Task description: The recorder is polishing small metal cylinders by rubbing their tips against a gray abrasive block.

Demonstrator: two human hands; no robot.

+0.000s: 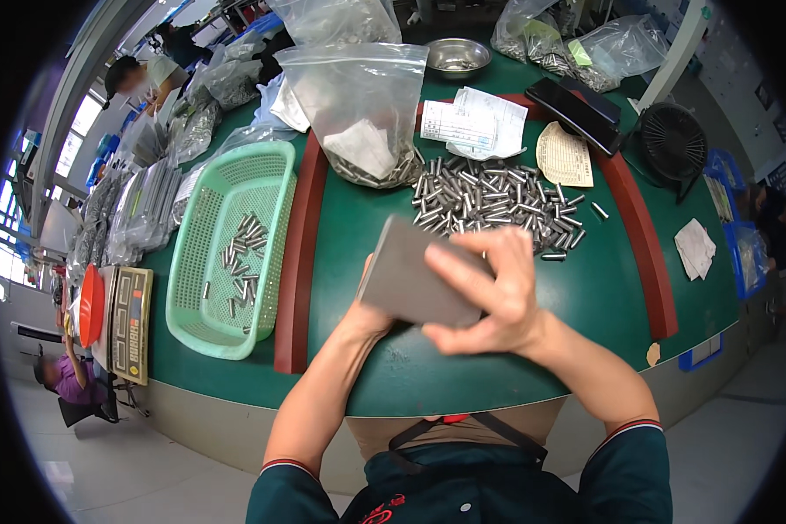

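A flat grey rectangular plate (pixel 415 275) is held up, tilted, over the near middle of the green table. My left hand (pixel 368 316) is closed on its left and under side, with most of the fingers hidden behind it. My right hand (pixel 502 293) grips its right side, thumb along the lower edge and fingers across the face, slightly blurred. Just beyond the plate lies a heap of short shiny metal pins (pixel 498 196). More pins (pixel 244 253) lie in a pale green perforated basket (pixel 185 279) at the left.
Dark red wooden bars (pixel 295 297) border the work area. Behind the heap stand a large clear bag (pixel 354 109), papers (pixel 472 122), a metal bowl (pixel 457 59) and a black phone-like slab (pixel 576 113). A black fan (pixel 672 140) stands far right; a scale (pixel 129 327) is left.
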